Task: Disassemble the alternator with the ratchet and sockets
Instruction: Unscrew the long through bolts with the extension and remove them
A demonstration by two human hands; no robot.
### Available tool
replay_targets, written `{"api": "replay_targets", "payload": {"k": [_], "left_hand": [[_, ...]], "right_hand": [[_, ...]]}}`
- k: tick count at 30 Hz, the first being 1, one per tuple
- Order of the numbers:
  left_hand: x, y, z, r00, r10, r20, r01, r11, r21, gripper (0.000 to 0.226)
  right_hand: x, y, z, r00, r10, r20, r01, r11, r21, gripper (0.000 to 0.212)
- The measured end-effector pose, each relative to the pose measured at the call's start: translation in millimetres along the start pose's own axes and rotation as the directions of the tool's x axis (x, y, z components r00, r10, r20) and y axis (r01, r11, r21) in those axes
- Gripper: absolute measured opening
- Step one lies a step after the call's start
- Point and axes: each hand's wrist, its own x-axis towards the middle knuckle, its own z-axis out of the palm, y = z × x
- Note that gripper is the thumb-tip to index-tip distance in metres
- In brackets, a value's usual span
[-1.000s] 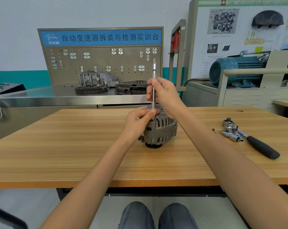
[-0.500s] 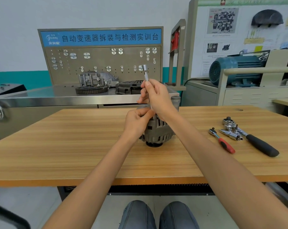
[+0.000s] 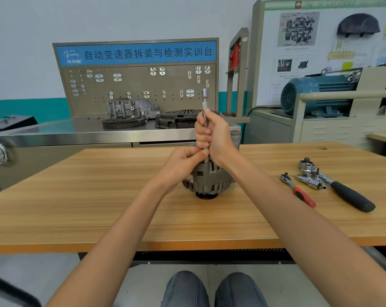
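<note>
Now the extension bar (image 3: 205, 120) is gripped upright by the right hand (image 3: 214, 134) and pinched by the left hand (image 3: 183, 161) over the alternator (image 3: 209, 180). Ratchets (image 3: 297, 191) are laid aside, right. The board's (image 3: 139, 53) Chinese banner is partly hidden.

Grey alternator (image 3: 209, 180); wood-grain table (image 3: 77, 207); red-handled ratchet (image 3: 298, 191).

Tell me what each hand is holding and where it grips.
The right hand grips the extension bar around its middle, upright over the alternator. The left hand pinches the bar's lower end, just above the alternator.
</note>
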Motion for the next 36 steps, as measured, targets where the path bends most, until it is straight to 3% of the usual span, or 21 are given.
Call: {"api": "replay_targets", "payload": {"k": [5,9,14,17,20,23,26,29,32,34,36], "left_hand": [[-1,-1,-2,0.999,0.031,-0.034,-0.033,0.997,-0.063,0.015],[1,-2,-1,0.996,0.075,-0.056,-0.074,0.997,0.031,0.015],[0,-6,-2,0.997,0.073,-0.012,-0.073,0.997,-0.003,0.018],[-1,-6,0,0.994,0.087,-0.062,-0.089,0.995,-0.035,0.023],[0,-5,5,0.989,0.067,-0.131,-0.076,0.995,-0.067,0.021],[1,-5,7,0.984,0.04,-0.175,-0.047,0.998,-0.04,0.019],[3,-4,7,0.99,0.034,-0.138,-0.034,0.999,0.002,0.011],[1,-2,2,0.999,0.039,-0.009,-0.039,0.999,-0.002,0.016],[-1,-1,-5,0.997,0.032,0.074,-0.028,0.997,-0.066,0.021],[0,-2,-5,0.999,0.017,0.051,-0.013,0.998,-0.065,0.021],[2,-4,-1,0.999,0.009,-0.035,-0.011,0.998,-0.059,0.015]], "right_hand": [[2,-3,3,1.0,0.026,-0.018,-0.027,0.999,-0.045,0.049],[3,-6,4,0.999,0.017,-0.051,-0.025,0.987,-0.16,0.048],[2,-9,3,0.998,0.063,-0.018,-0.065,0.984,-0.165,0.046],[-3,-6,6,0.995,-0.038,-0.092,0.002,0.933,-0.359,0.037],[-6,-1,16,0.938,-0.223,-0.265,0.036,0.823,-0.566,0.031],[-6,1,23,0.906,-0.222,-0.361,0.004,0.856,-0.517,0.027],[-2,-1,20,0.92,-0.175,-0.35,0.0,0.895,-0.447,0.027],[1,-4,16,0.962,-0.078,-0.262,-0.023,0.932,-0.361,0.028],[1,-9,10,0.996,0.027,-0.084,-0.048,0.965,-0.258,0.032],[0,-10,8,0.998,0.038,-0.057,-0.05,0.969,-0.243,0.029],[-2,-5,10,0.989,-0.011,-0.15,-0.031,0.96,-0.278,0.021]]}}
